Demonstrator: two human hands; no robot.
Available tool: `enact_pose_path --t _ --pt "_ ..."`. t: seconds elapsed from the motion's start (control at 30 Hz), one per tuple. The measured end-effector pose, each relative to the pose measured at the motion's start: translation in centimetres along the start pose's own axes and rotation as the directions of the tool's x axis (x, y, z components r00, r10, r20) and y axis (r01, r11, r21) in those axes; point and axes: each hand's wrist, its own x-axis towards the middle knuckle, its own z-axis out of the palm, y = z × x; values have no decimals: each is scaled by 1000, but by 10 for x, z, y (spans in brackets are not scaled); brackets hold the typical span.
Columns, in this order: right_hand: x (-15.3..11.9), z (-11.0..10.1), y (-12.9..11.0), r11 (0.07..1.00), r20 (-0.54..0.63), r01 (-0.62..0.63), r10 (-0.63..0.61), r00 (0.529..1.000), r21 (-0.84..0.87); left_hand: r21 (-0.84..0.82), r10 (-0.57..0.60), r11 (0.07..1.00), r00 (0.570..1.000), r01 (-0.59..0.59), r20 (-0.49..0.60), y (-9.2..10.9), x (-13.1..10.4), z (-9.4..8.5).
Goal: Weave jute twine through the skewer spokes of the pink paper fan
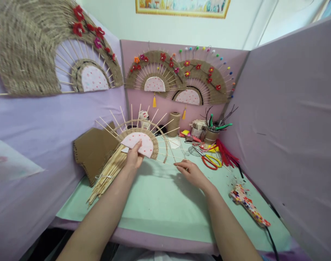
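Note:
My left hand [134, 156] grips a half-round woven fan [155, 146] by its pink dotted centre, thumb on the front face. Thin sticks spread out from the centre like rays. Close around the centre lies a tight band of brown twine, and farther out a narrower woven band crosses the sticks. At the fan's lower right, my right hand [189, 170] has its thumb and forefinger pinched together on a thin strand of twine [171, 152], by the tip of the lowest stick. The exact grip point is small and hard to make out.
Left of the fan lie a bundle of sticks [107, 177] and brown cardboard [91, 148]. A twine spool [174, 124] stands behind. Scissors [211, 161], red strips [226, 154] and a corded, spotted glue gun [249, 206] lie right. Finished fans [160, 67] hang on the partition.

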Motion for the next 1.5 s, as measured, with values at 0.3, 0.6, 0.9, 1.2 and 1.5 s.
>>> enact_pose_path --t 0.3,0.6,0.9,1.2,1.5 --pt "-16 -4 -35 884 -94 -164 136 986 -437 -33 -38 999 999 39 32 -1 3 0" --pt "-40 23 -43 966 -597 -190 50 801 -174 -95 -50 994 999 49 -4 -8 -4 25" --pt "-37 42 -44 923 -529 -41 255 810 382 -151 -208 968 978 202 -24 -17 -22 41" --pt "-50 34 -33 992 -307 50 -11 952 119 190 -452 871 891 452 -45 -5 -64 4" --pt "-50 45 -18 968 -11 214 -217 976 -129 294 -405 844 892 449 -198 5 -72 -62"
